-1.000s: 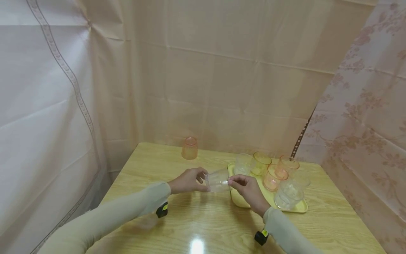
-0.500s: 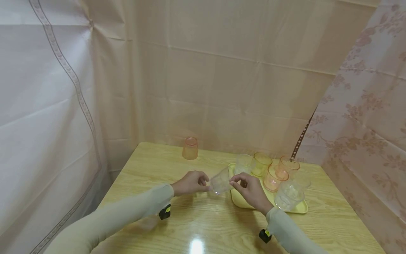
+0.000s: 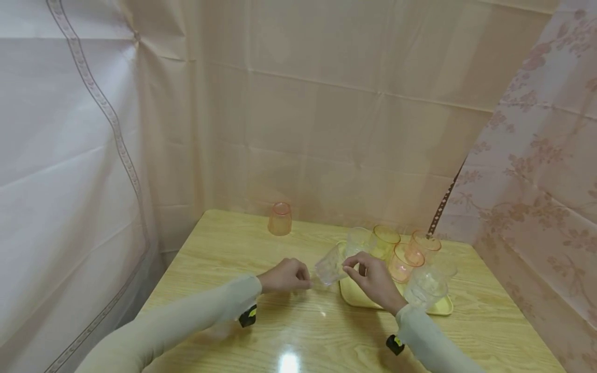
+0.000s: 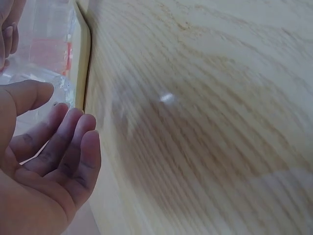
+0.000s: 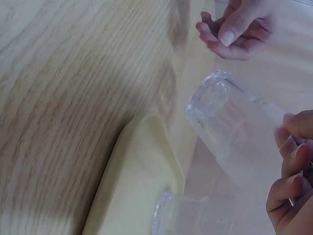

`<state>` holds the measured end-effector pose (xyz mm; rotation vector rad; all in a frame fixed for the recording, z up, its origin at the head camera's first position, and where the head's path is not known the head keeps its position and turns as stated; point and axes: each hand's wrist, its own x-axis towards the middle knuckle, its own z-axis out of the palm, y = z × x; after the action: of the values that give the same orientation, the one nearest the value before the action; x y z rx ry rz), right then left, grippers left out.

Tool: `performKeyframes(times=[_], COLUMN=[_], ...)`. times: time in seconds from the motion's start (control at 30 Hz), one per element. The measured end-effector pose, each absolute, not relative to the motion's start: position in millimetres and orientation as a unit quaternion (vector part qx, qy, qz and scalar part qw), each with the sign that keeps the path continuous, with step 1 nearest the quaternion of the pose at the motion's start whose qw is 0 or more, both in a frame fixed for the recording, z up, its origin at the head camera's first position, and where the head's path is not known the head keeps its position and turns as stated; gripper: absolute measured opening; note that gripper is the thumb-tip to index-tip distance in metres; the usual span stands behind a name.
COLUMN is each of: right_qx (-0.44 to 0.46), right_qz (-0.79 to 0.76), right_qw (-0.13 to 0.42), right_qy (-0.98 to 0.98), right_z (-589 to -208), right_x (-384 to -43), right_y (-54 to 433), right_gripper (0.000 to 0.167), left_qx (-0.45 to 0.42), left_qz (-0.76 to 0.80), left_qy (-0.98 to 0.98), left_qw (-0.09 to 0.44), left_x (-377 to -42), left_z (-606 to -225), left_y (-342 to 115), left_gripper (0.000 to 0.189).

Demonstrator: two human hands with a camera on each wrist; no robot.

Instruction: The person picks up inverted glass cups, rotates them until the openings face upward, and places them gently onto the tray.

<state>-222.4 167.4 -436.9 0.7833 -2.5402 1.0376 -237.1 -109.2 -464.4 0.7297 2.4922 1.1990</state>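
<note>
My right hand [image 3: 374, 281] pinches a clear plastic cup [image 3: 329, 267] near its rim, beside the left edge of a yellow tray [image 3: 353, 296]. The cup hangs tilted, its base pointing down and left; the right wrist view shows the same clear cup [image 5: 232, 129] above the table. Left of it is my left hand [image 3: 285, 275], with nothing in its grasp. In the left wrist view the left hand's fingers [image 4: 90, 154] are loosely curled and the thumb stands apart from them. Between the left hand and the cup's base there is a gap.
On the tray stand a clear cup [image 3: 360, 241], a yellow cup [image 3: 385, 242], orange cups [image 3: 404, 263] and another clear cup [image 3: 425, 288]. An orange cup [image 3: 280, 220] sits upside down at the table's back. Curtains [image 3: 298, 129] hang behind and on both sides.
My left hand has let go of the clear cup and drawn slightly away. The cup, first lying nearly level between both hands, now tilts base-down as the right hand shifts a little right.
</note>
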Motion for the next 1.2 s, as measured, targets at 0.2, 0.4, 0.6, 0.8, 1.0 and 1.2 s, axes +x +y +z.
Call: performKeyframes(times=[0.2,0.4,0.6,0.8,1.0,1.2], right_qx=[0.268,0.272,0.267,0.272,0.261,0.259], right_qz=[0.346,0.334,0.328,0.32,0.314,0.308], right_qw=[0.148,0.156,0.17,0.179,0.176,0.183], right_qy=[-0.887,-0.889,-0.89,-0.89,-0.896,-0.897], right_z=[-436,-433,-429,-428,-429,-430], right_x=[-225,-225,-228,-230,-232,-232], right_y=[172,178,186,193,199,205], right_gripper=[0.005,0.005,0.006,0.006,0.006,0.006], left_qx=[0.258,0.264,0.268,0.269,0.267,0.265], left_qz=[0.404,0.401,0.404,0.406,0.388,0.376], left_qy=[0.866,0.866,0.865,0.863,0.872,0.879], left_qw=[0.141,0.14,0.127,0.133,0.133,0.127], left_x=[-236,-239,-244,-246,-245,-247], left_z=[-467,-471,-476,-479,-476,-479], left_y=[-101,-90,-79,-70,-62,-53], left_gripper=[0.013,0.012,0.012,0.014,0.017,0.018])
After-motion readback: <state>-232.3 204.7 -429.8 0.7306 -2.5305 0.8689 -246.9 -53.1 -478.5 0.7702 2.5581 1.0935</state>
